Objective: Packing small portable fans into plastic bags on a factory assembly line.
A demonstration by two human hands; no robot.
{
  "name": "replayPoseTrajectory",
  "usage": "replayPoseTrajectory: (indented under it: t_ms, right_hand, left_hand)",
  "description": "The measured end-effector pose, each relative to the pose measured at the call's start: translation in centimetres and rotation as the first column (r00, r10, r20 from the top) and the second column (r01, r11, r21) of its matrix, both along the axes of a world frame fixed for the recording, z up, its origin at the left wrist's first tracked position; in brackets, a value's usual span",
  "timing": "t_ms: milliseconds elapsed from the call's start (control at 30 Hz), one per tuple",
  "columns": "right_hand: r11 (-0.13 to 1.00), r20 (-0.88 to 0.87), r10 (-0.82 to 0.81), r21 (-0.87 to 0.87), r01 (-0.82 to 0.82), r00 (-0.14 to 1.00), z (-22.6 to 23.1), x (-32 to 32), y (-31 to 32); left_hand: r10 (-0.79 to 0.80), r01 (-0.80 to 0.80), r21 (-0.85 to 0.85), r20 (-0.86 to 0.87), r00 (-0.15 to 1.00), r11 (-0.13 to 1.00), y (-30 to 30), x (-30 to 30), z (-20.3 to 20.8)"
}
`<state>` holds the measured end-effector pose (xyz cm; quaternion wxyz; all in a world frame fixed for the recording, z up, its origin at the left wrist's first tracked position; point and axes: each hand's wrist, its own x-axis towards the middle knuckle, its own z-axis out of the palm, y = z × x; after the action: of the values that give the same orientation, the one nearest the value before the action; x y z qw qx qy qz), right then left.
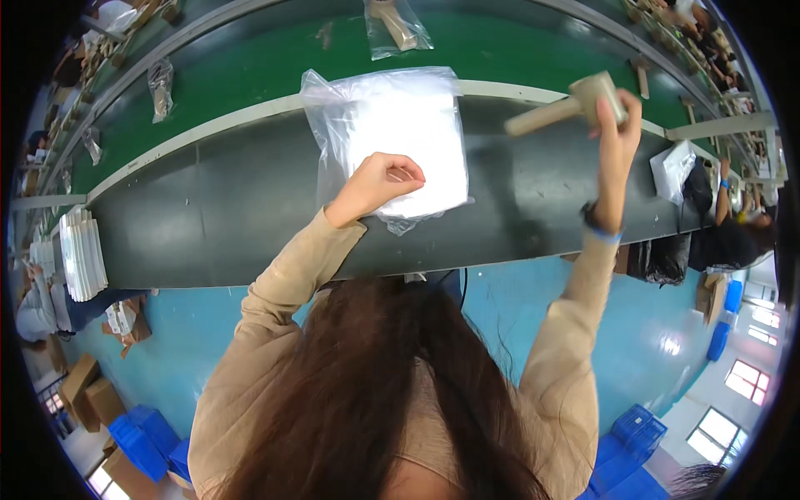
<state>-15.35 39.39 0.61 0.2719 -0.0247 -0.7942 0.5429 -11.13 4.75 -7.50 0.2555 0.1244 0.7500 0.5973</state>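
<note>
Bench (250, 200): dark grey, slightly shiny, running left to right, with a pale rail (200, 129) along its far edge.
Belt (258, 71): green, beyond the rail; bagged beige tools lie on it, one (398, 29) at the far middle, another (161, 90) to the left.
Plastic bags (404, 133): a clear and white pile, flat on the middle of the bench.
Left hand (379, 182): over the pile's near part, fingers curled toward the thumb (whether they pinch any film, I cannot tell).
Right hand (615, 125): gripping a beige tool (593, 96) by its thick head, above the bench's far right; the handle points left.
Bench ends: a white stack (82, 254) left, a white bag (672, 171) right.
Floor (500, 304): glossy blue-green.
Room: blue crates (143, 437) and cardboard boxes (92, 392) near left; a bright window (717, 437) near right.
</note>
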Motion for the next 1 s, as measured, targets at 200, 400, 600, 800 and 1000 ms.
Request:
replayPoseTrajectory:
  t_ms: [200,400,600,800,1000]
  right_hand:
    - [0.959,-0.199,-0.214,-0.228,0.167,0.956,-6.0,15.3,-11.0]
    - [0.978,-0.26,-0.191,-0.127,0.163,0.947,-7.7,18.2,-16.0]
    - [0.928,-0.247,-0.294,-0.306,0.213,0.923,-7.6,19.1,-17.2]
    - [0.901,-0.136,-0.333,-0.339,0.272,0.933,-7.7,19.9,-17.9]
    - [0.902,-0.233,-0.342,-0.354,0.248,0.911,-8.0,20.4,-18.8]
  left_hand:
    - [0.097,-0.098,0.034,0.024,0.995,0.995,1.3,1.4,0.7]
    - [0.227,-0.213,0.22,-0.039,0.973,0.952,1.9,2.8,0.0]
    - [0.258,-0.237,0.129,-0.185,0.948,0.963,2.1,4.7,2.1]
    - [0.286,-0.278,0.076,-0.374,0.882,0.957,1.7,5.4,2.8]
    - [0.359,-0.316,0.194,-0.253,0.899,0.929,1.6,5.7,3.1]
